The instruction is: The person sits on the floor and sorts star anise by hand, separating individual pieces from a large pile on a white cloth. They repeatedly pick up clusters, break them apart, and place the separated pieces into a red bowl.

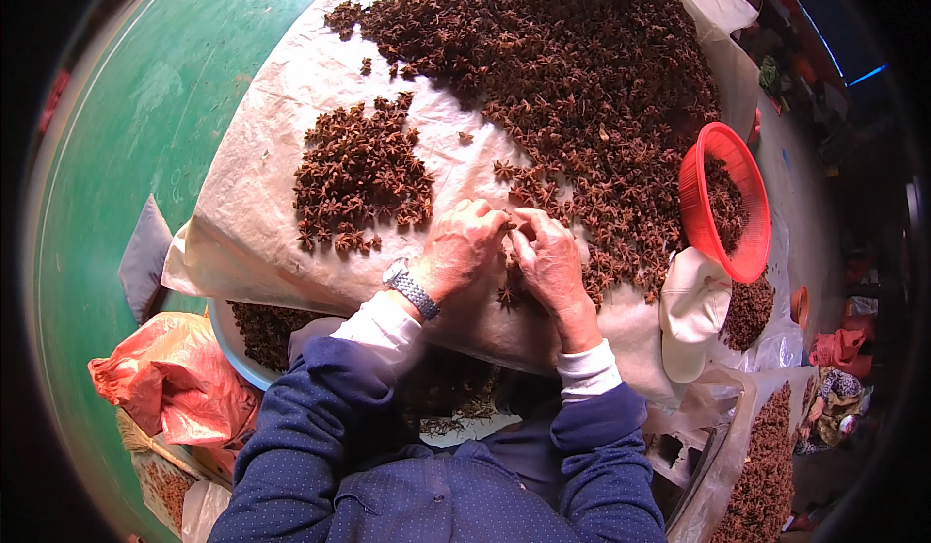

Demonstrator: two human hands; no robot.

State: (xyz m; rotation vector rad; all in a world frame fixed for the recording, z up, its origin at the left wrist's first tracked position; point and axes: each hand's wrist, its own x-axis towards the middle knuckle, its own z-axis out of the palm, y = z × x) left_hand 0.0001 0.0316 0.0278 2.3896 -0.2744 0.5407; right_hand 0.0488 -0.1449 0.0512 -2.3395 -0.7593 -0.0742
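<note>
Between my two hands a small star anise (510, 226) is pinched by the fingertips. My left hand (469, 241), with a metal wristwatch (409, 287) on its wrist, grips it from the left. From the other side the thumb and forefinger of my right hand (545, 256) meet it. Both hands are just above a pale cloth sheet (254, 201). A large heap of dried star anise (567, 70) spreads beyond and to the right. Left of my hands lies a smaller separate pile of star anise (364, 172). One loose star anise (506, 295) rests just below the right hand.
A red plastic basket (760, 212) leans tilted at the right, beside a cream cap (694, 303). At lower left are a light-blue basin (236, 354) and a red plastic bag (178, 376). More brown material (760, 470) fills a lined container at lower right. A person (829, 408) is farther right.
</note>
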